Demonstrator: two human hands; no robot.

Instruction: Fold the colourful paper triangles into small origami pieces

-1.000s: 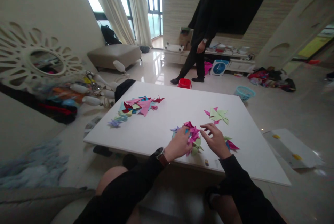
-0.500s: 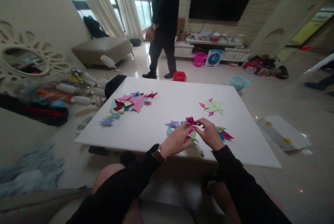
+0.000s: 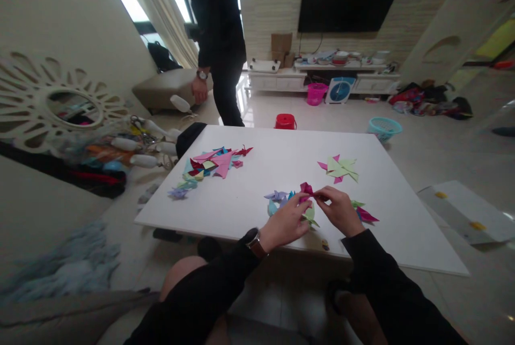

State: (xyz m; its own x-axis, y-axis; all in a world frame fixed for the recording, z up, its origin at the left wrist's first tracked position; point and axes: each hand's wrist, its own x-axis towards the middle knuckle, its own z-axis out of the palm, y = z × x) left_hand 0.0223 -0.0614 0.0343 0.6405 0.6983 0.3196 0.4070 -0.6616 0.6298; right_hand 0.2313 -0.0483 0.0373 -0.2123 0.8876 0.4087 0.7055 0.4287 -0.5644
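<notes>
A magenta folded-paper piece [image 3: 306, 188] is held just above the near part of the white table [image 3: 233, 213]. My right hand [image 3: 340, 210] pinches its right side between thumb and fingertips. From the lower left, my left hand [image 3: 286, 222] has its fingers closed on the same piece, partly covering it. Below the hands lie a lilac paper crane [image 3: 277, 195] and a light green folded paper [image 3: 311, 217], among other pieces half hidden by my fingers. Beside my right hand, a dark pink folded paper [image 3: 367, 214] sticks out.
A heap of colourful folded papers [image 3: 222, 162] lies on the table's left. Green and pink star-like paper shapes [image 3: 341, 167] lie at the right. Past the far edge are a red bucket [image 3: 285, 122], a blue basket [image 3: 385, 127] and a standing person [image 3: 221, 39].
The view has swung slightly, so the table sits further right. The standing person has moved left toward the window. Both my hands stay on the magenta paper, the right one now pinching its side.
</notes>
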